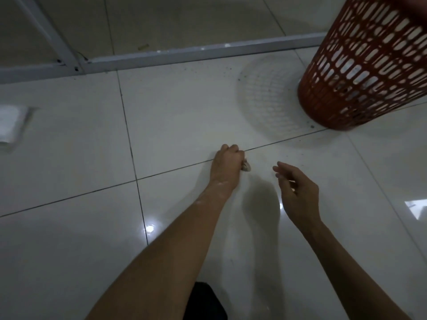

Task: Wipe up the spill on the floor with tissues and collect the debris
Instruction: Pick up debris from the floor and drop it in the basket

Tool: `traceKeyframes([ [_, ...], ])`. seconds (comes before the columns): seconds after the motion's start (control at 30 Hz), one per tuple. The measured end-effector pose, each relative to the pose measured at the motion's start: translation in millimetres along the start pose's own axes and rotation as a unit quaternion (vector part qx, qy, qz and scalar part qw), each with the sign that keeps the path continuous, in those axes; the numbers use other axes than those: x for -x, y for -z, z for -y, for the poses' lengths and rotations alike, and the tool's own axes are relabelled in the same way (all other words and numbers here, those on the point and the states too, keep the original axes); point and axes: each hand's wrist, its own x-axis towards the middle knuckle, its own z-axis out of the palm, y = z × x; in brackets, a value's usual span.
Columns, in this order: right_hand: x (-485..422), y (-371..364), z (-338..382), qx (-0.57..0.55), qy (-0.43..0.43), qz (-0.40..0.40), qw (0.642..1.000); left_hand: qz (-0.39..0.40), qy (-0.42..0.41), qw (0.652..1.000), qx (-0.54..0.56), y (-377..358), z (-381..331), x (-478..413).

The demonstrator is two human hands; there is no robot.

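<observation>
My left hand point(227, 163) is down on the white tiled floor point(180, 116), fingers curled round a small wad of soiled tissue point(246, 167) that peeks out at its right side. To the right, my right hand point(297, 190) hovers just above the floor with its fingers relaxed and slightly bent, holding nothing. Small dark specks of debris point(312, 126) lie scattered on the tiles towards the basket. A pack of white tissues point(11, 124) lies at the far left edge.
A red perforated waste basket point(365, 72) stands at the upper right, tilted in view. A grey metal frame rail point(184, 55) runs across the floor behind the work area. My dark-clothed knee point(205, 301) shows at the bottom.
</observation>
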Motion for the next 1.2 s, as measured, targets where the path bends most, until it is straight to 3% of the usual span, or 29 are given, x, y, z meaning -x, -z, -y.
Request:
traceKeyframes([
  [0.2, 21.9, -8.2, 12.7, -0.008, -0.042, 0.036, 0.998, -0.036, 0.072, 0.996, 0.037, 13.6, 20.3, 40.8],
  [0.33, 44.5, -10.1, 38.8, -0.023, -0.082, 0.087, 0.993, 0.009, 0.121, 0.992, 0.034, 28.5, 27.0, 84.5],
  [0.47, 64.0, -9.0, 67.8, 0.004, -0.086, 0.178, 0.98, -0.019, 0.263, 0.953, 0.149, 55.4, 18.1, 112.8],
  [0.57, 76.1, -4.3, 87.5, -0.008, -0.083, 0.237, 0.968, -0.094, 0.291, 0.918, 0.252, 82.2, -4.7, 127.3],
  [0.67, 84.1, 4.3, 109.2, -0.064, -0.06, 0.266, 0.96, -0.106, 0.311, 0.873, 0.361, 112.8, -35.0, 136.8],
  [0.87, 77.9, 37.4, 160.8, -0.123, 0.018, 0.194, 0.973, -0.054, 0.244, 0.874, 0.417, 161.9, -87.0, 151.8],
  [1.07, 73.1, 87.7, 203.0, -0.083, 0.137, 0.085, 0.983, -0.064, 0.173, 0.893, 0.41, 203.8, -142.4, 164.5],
  [1.2, 73.5, 117.6, 222.6, -0.078, 0.154, 0.061, 0.983, -0.064, 0.138, 0.893, 0.424, 226.1, -173.7, 171.7],
])
